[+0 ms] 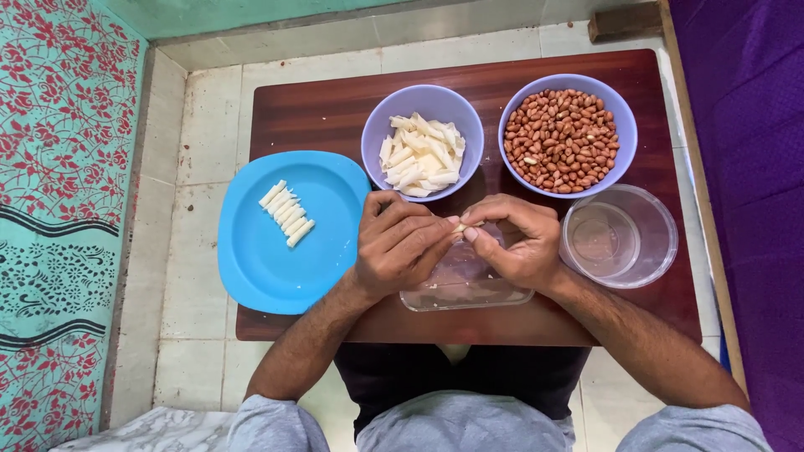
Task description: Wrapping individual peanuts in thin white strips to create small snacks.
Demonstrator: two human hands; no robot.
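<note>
A small pale piece of pasta [458, 226] is being pinched between the fingertips of both hands, just above a clear rectangular plastic container [466, 289]; the left hand [399, 243] is closing its thumb and forefinger on the piece from one side, its other fingers curling loosely; the right hand [514, 238] is pinching the same piece from the other side, its thumb tip touching it; what the piece holds inside is too small to tell. The clear container is lying on the dark reddish-brown wooden tabletop [318, 109], largely hidden beneath the hands, with a few pale bits showing through its wall. Just beyond the hands a lilac round plastic bowl [373, 125] is holding a heap of short white pasta tubes [420, 156]; beside it, toward the right, a second lilac round bowl [624, 113] is holding red-brown peanuts [561, 141] nearly to its rim. Just beside the right hand a clear round plastic tub [662, 230] is sitting with a clear lid or smaller tub lying inside it. On the left a bright blue round plastic plate [268, 268] is overhanging the tabletop's edge; a neat row of white pasta tubes [286, 213] is lying side by side on it.
</note>
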